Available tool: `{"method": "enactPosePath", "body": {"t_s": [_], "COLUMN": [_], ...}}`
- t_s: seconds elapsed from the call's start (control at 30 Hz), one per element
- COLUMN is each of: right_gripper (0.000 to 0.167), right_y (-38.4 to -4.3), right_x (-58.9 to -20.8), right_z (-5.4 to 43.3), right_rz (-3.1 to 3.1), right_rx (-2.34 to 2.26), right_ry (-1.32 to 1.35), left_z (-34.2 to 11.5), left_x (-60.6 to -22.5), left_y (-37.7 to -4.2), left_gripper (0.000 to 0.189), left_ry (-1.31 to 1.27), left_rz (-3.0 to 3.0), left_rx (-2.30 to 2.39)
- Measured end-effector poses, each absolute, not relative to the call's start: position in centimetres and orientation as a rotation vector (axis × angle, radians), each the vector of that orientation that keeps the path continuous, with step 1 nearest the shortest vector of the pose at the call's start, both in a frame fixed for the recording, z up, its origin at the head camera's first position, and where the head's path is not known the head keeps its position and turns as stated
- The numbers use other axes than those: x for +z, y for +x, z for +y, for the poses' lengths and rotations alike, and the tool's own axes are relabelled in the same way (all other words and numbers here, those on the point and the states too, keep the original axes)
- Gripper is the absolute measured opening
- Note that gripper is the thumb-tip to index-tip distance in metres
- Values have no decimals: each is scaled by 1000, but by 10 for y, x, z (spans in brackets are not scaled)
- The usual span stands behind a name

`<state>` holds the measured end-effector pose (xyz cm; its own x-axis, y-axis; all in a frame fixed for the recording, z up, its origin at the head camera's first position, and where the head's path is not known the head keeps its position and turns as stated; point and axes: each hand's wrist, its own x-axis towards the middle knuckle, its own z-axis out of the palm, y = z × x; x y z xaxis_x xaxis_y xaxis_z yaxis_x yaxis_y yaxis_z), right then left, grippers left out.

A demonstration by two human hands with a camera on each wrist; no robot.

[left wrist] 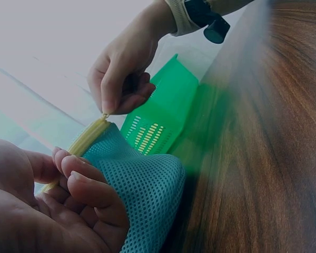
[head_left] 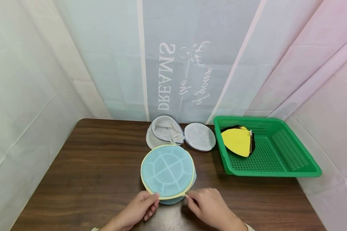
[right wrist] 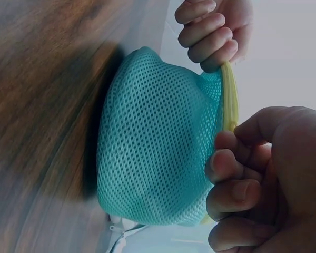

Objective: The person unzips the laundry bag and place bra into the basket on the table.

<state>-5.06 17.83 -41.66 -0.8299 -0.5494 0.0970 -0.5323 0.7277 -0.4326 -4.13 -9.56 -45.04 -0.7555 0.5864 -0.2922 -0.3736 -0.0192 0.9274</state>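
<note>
A round blue mesh laundry bag [head_left: 167, 170] with a yellow zipper edge stands on the table in front of me. My left hand [head_left: 140, 207] pinches the yellow edge [left wrist: 89, 136] at the bag's near left side. At the near right of the rim, my right hand [head_left: 208, 205] pinches the zipper pull [head_left: 184, 194] between thumb and forefinger. The right wrist view shows the bag's rounded mesh side [right wrist: 152, 142] bulging below the yellow zipper [right wrist: 229, 97], with both hands at that edge.
Behind the blue bag lie a white mesh bag [head_left: 159, 141] with its lid part open and a flat round white mesh piece [head_left: 200, 137]. A green plastic basket [head_left: 277, 173] stands at the back right, holding a yellow and black bag [head_left: 237, 141]. Curtains [head_left: 115, 64] hang along the table's back and sides.
</note>
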Motion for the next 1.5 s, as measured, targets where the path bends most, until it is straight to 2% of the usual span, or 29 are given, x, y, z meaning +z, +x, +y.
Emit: {"method": "enactPosePath", "body": {"t_s": [0.83, 1.5], "right_gripper": [51, 52], "right_y": [-58, -63], "right_x": [-417, -423], "right_z": [191, 193], "right_rz": [3030, 3174], "right_rx": [-663, -684], "right_ry": [-776, -567], "left_z": [-96, -96], "left_x": [-449, -452], "left_y": [-43, -41], "left_gripper": [55, 50], "left_ry": [229, 226], "left_rz": [1606, 1599], "left_rx": [1838, 1846]}}
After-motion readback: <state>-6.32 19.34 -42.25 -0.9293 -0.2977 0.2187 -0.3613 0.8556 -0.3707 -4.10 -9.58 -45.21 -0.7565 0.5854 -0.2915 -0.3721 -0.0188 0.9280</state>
